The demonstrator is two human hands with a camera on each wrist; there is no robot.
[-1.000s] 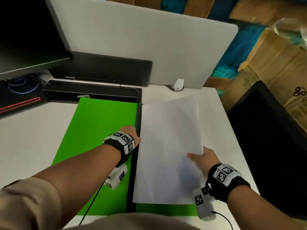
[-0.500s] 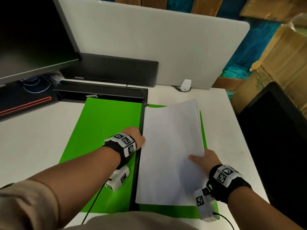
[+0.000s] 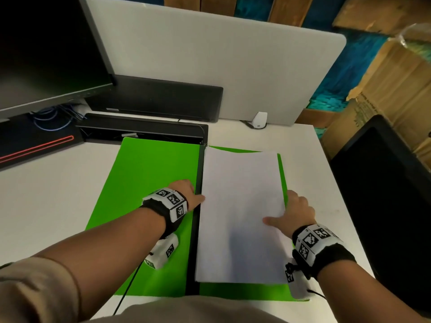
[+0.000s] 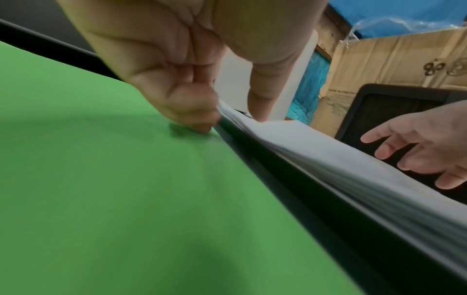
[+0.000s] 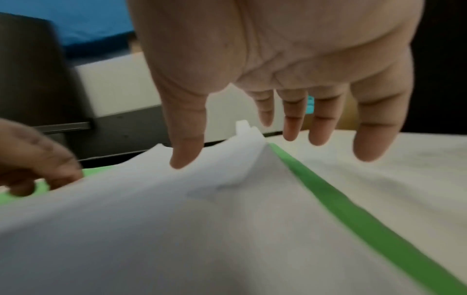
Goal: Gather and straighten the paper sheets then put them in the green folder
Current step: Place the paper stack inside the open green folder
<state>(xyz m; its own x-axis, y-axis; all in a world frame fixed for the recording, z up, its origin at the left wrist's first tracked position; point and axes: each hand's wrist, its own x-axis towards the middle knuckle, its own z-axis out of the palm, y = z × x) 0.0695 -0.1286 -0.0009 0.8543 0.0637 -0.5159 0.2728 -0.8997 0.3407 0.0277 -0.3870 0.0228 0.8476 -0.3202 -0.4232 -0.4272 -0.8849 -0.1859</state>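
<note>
The left hand [image 3: 186,194] rests on the left flap of the open green folder [image 3: 144,194]. Its fingers are curled, and their tips pinch the left edge of the paper sheets [image 3: 240,217] just beside the folder's black spine [image 3: 196,229]. The left wrist view shows this closely: the curled fingers [image 4: 187,111] meet the stack's edge where it lies along the spine. The right hand [image 3: 296,213] sits at the stack's right edge, fingers straight and spread. Its thumb lies over the top sheet, while the fingers reach past the edge, over the narrow green strip of folder and the bench beyond it. In the right wrist view the thumb tip is at the paper and the other fingers are loosely extended, gripping nothing.

The sheets lie as one white stack on the right flap of the folder, with green showing along the far, right and near edges. The folder lies open flat on a white bench [image 3: 46,194].

Beyond the folder, at the back of the bench, is a long black tray-like unit [image 3: 144,129] and behind it a dark flat slab [image 3: 158,99]. A monitor [image 3: 46,50] stands at the far left above a dark mat [image 3: 35,143] with a red line and blue cables. A white divider panel [image 3: 221,54] runs along the back edge, with a small white clip [image 3: 259,120] at its foot. To the right of the bench are a black chair back [image 3: 384,183] and cardboard boxes [image 3: 396,78], with blue and wooden wall surfaces behind.
</note>
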